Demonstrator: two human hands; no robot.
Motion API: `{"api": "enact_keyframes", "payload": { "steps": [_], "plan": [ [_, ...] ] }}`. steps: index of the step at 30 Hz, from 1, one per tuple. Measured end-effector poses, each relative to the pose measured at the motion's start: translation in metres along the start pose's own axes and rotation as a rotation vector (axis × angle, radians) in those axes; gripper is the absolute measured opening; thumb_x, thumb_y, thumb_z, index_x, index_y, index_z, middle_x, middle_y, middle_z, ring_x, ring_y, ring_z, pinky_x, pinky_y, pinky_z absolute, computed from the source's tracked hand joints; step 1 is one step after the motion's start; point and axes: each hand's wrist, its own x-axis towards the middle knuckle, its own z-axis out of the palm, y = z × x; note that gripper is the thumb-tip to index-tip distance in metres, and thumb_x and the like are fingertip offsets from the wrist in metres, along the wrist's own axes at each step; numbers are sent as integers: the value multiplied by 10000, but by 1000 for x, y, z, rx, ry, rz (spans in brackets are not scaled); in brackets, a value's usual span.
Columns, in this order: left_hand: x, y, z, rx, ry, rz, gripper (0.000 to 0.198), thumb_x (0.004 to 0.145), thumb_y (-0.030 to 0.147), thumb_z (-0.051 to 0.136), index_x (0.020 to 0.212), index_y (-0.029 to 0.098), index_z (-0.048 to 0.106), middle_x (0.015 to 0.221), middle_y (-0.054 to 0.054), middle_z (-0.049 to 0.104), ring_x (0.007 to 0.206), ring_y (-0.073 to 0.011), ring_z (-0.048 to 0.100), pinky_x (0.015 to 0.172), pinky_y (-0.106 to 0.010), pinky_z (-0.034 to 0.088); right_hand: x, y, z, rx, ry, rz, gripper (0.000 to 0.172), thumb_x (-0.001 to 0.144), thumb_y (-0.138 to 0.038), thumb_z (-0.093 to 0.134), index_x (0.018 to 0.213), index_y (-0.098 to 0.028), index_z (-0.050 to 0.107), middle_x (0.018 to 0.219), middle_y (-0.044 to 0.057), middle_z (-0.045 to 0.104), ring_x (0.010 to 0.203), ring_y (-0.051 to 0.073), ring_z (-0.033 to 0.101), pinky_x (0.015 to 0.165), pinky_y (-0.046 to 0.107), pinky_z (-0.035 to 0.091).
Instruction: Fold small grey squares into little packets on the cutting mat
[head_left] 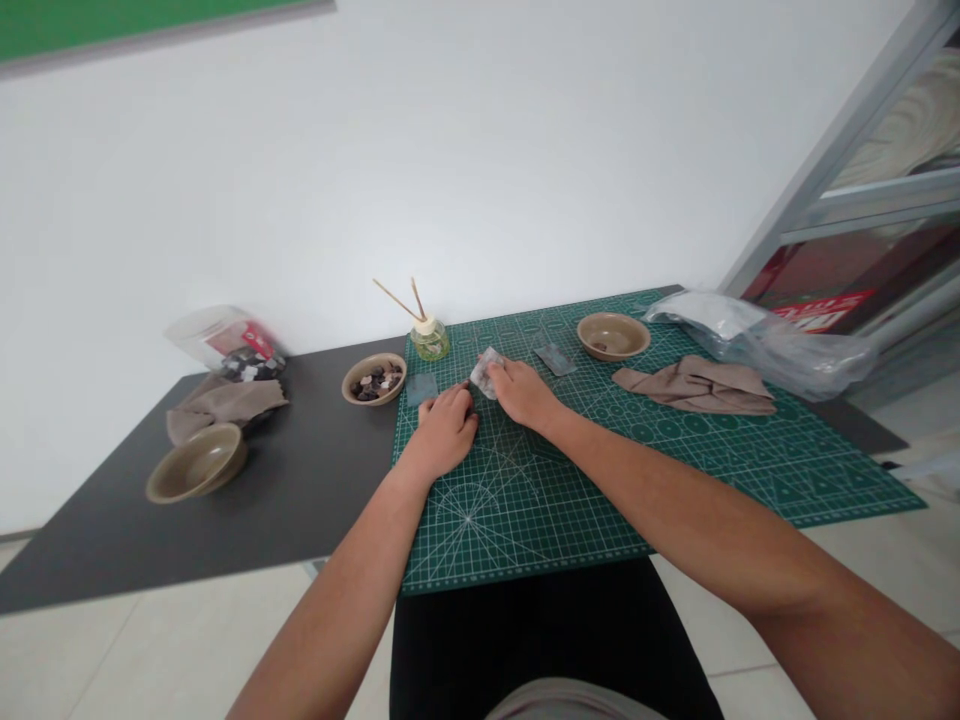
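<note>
Both my hands rest on the green cutting mat (645, 470). My right hand (521, 392) pinches a small whitish piece (486, 372), perhaps a stone or a scrap of sandpaper. My left hand (446, 428) lies curled beside it, its fingertips close to a small dark grey square (421, 389) at the mat's left edge; what it holds, if anything, is hidden. A second grey square (556, 358) lies just to the right of my right hand.
A reed diffuser bottle (430, 338) stands behind my hands. A bowl of stones (374, 379), an empty bowl (196, 464), another bowl (613, 335), two brown cloths (694, 386) (225, 404), a plastic jar (225, 340) and a clear bag (757, 335) sit about the dark table (285, 500).
</note>
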Motion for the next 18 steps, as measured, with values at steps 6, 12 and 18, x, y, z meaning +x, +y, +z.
{"api": "enact_keyframes", "payload": {
  "steps": [6, 12, 18],
  "plan": [
    [0, 2, 1, -1, 5, 6, 94, 911, 199, 402, 912, 228, 491, 1369, -117, 563, 1367, -265, 429, 1068, -553, 308, 6, 3, 1, -176, -58, -53, 409, 1022, -276, 264, 1276, -185, 571, 1315, 115, 624, 1138, 318, 585, 929, 420, 408],
    [0, 0, 3, -39, 21, 20, 81, 912, 198, 412, 903, 230, 485, 1330, -114, 576, 1358, -272, 432, 1081, -567, 300, 18, -2, -2, -234, -76, -161, 318, 996, -188, 328, 1157, -121, 594, 1182, 164, 669, 1017, 264, 634, 871, 359, 422],
    [2, -6, 2, -277, 344, -16, 38, 912, 242, 449, 899, 219, 476, 1327, -145, 465, 1386, -262, 361, 1083, -470, 364, 18, -6, -9, -22, 23, -164, 372, 993, -187, 287, 967, -154, 657, 1013, 95, 702, 895, 212, 629, 826, 319, 426]
  ]
}}
